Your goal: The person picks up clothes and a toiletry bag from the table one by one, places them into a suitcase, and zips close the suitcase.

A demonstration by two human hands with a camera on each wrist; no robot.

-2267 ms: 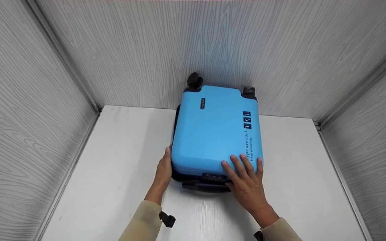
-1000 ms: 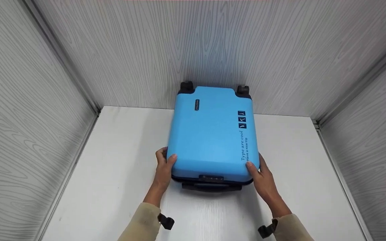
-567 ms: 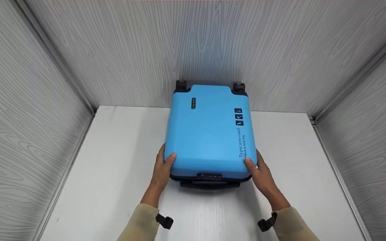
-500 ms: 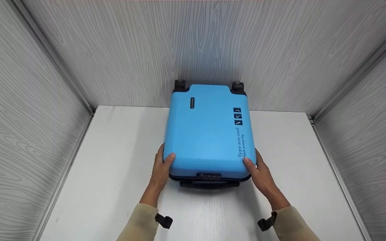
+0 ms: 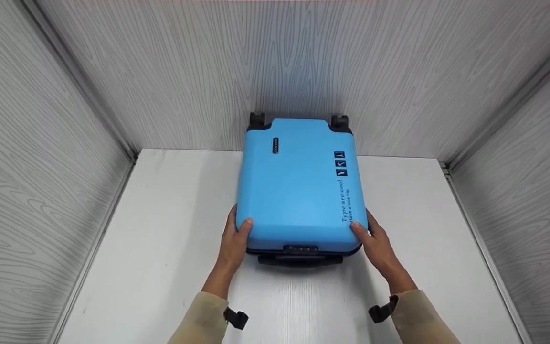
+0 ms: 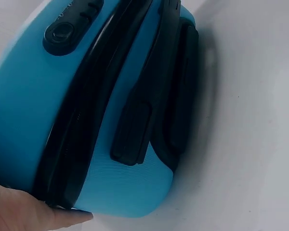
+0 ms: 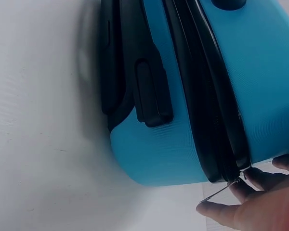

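A blue hard-shell suitcase [image 5: 299,186] lies flat on the white surface in the head view, its black wheels [image 5: 339,122] toward the back wall. My left hand [image 5: 232,244] grips its near left corner, thumb on the top face and fingers along the side. At the near right corner my right hand [image 5: 377,246] holds it the same way. A black combination lock [image 5: 300,249] and a carry handle [image 5: 300,261] face me. In the right wrist view, a thin metal zipper pull [image 7: 216,194] sticks out by the right fingertips. The suitcase's underside is hidden.
Grey wood-grain panels stand around the white surface [image 5: 170,205]: a back wall [image 5: 294,57], a left wall [image 5: 31,167] and a right wall [image 5: 528,191]. The suitcase's far end is close to the back wall. A black camera mount sits on each wrist.
My right hand has gone from lying spread on the top face to gripping the right corner. My left thumb has come onto the top. The suitcase has turned straight and shifted slightly left.
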